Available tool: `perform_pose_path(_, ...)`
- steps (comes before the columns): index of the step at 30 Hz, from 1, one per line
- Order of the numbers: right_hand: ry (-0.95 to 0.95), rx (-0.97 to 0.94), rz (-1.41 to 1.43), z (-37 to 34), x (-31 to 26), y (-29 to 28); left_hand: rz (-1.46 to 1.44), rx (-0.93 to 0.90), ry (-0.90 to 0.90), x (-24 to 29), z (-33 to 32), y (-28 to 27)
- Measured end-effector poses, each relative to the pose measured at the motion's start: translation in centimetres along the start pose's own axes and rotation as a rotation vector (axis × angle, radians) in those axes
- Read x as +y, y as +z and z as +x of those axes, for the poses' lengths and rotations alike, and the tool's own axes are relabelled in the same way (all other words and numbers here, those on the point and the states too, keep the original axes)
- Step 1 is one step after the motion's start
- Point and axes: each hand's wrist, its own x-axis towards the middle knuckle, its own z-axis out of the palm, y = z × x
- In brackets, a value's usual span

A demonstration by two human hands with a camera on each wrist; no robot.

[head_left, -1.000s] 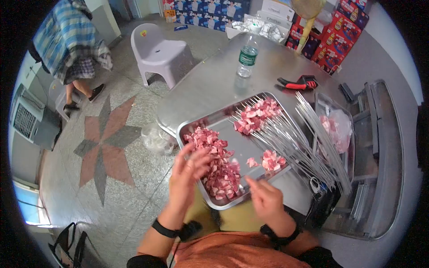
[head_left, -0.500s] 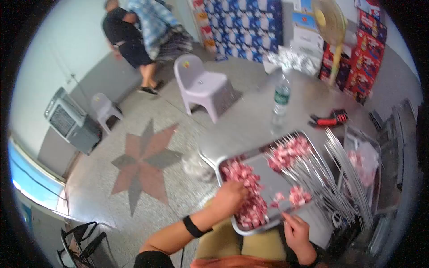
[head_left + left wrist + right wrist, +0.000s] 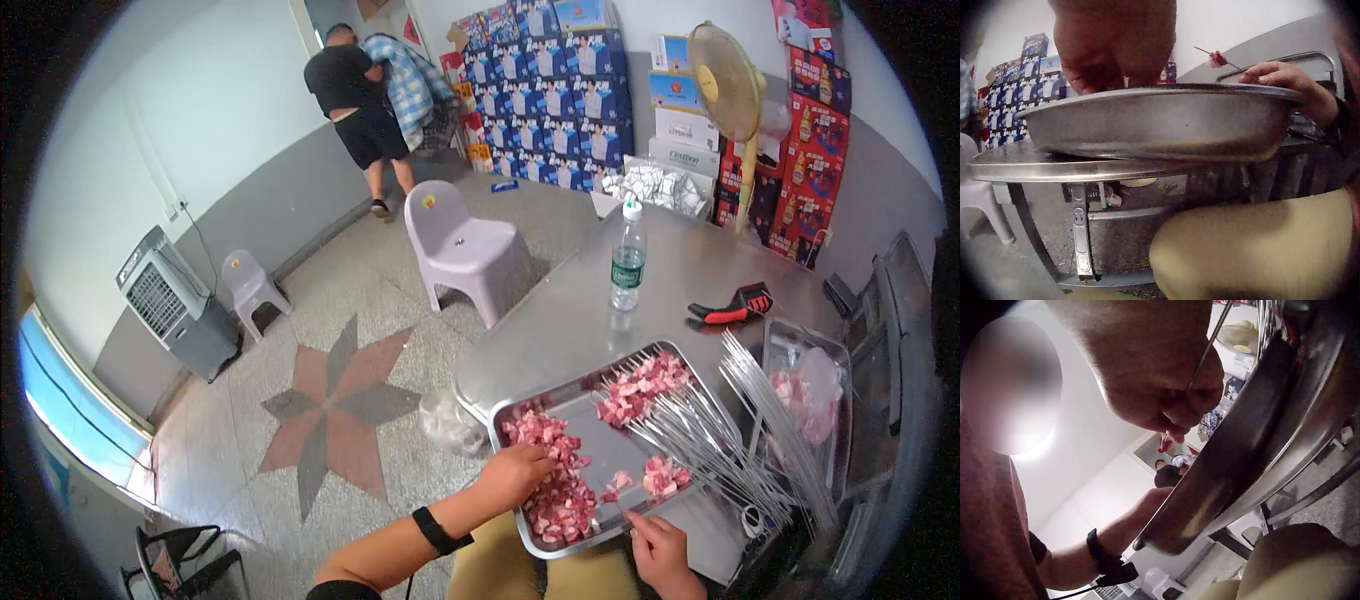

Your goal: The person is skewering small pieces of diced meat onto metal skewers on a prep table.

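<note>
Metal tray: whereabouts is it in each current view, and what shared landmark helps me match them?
Head: metal tray right of centre, low down, seen from above.
Left wrist: metal tray across the middle, seen side-on.
Right wrist: metal tray slanting from below centre to upper right.
Shared landmark: the right hand, near the tray's edge in all three.

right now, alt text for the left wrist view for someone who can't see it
The left hand reaches into a metal tray seen side-on; the right hand holds a skewer bearing meat. Stacked boxes stand behind.
</note>
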Motion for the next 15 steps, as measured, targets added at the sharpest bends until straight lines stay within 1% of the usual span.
perform_pose_path(1,0.034,-0.019,0.006,-0.1,0.1,-0.1,-0.011,-0.013,-0.046,-1.0,0.1,0.4)
perform_pose_path(2,0.031,-0.011,0.006,0.2,-0.1,-0.2,-0.029,-0.028,-0.095,-2.0,0.3,0.9)
perform_pose_path(3,0.024,-0.026,-0.016,0.4,-0.4,-0.4,-0.097,0.057,-0.074,-3.3,0.6,1.1)
perform_pose_path(4,0.026,-0.047,-0.043,0.4,-0.7,-0.7,-0.098,0.042,-0.117,-3.2,1.4,0.3)
perform_pose_path(5,0.049,-0.057,-0.055,0.6,-0.6,-0.8,-0.059,0.142,-0.034,-4.6,1.7,1.2)
perform_pose_path(6,-0.002,-0.031,-0.052,0.8,-0.3,-0.7,-0.086,0.136,-0.178,-4.9,1.8,0.9)
perform_pose_path(7,-0.033,-0.012,-0.051,0.5,0.0,-0.7,0.019,0.111,-0.174,-4.8,1.9,0.2)
perform_pose_path(8,-0.01,-0.054,-0.112,0.2,0.4,-0.9,-0.245,-0.013,-0.472,-4.4,1.7,-0.3)
perform_pose_path(9,-0.009,-0.044,-0.118,0.4,0.1,-1.1,0.072,0.147,-0.159,-4.1,1.5,-0.6)
perform_pose_path(10,-0.011,-0.012,-0.044,0.9,-0.5,-1.4,-0.052,0.319,-0.097,-2.5,2.0,-1.5)
perform_pose_path(11,0.024,-0.056,-0.058,0.7,-0.4,-1.7,-0.159,0.213,-0.149,-1.7,1.4,-2.1)
perform_pose_path(12,0.057,-0.06,-0.07,0.4,-0.2,-1.9,-0.188,0.193,-0.149,-0.9,0.8,-1.9)
perform_pose_path(14,0.031,-0.075,-0.041,0.6,0.4,-1.8,-0.222,-0.077,0.089,0.3,-0.2,-1.8)
perform_pose_path(15,0.014,-0.073,-0.075,0.6,0.6,-1.7,-0.235,-0.144,0.222,1.3,-0.5,-1.4)
